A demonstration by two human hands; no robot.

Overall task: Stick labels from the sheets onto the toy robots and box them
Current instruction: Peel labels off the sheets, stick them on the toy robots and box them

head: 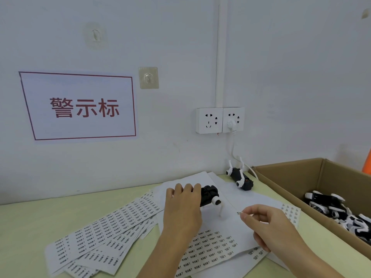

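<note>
My left hand (183, 205) grips a black toy robot (209, 195) with white legs, holding it just above the label sheets. My right hand (267, 223) pinches a small printed label (239, 213) between thumb and forefinger, a short way right of that robot. A second black and white toy robot (240, 178) lies on its back near the wall. Under my hands lies a label sheet (212, 247) with rows of printed labels. More label sheets (104, 231) fan out to the left. An open cardboard box (291, 195) at the right holds several toy robots (339, 209).
The pale green table (30, 223) meets a white wall close behind. Twin wall sockets (219, 120) sit above the table, one with a white plug and cable running down. A red-lettered sign (80, 107) hangs at left. Something orange (368, 163) shows at the right edge.
</note>
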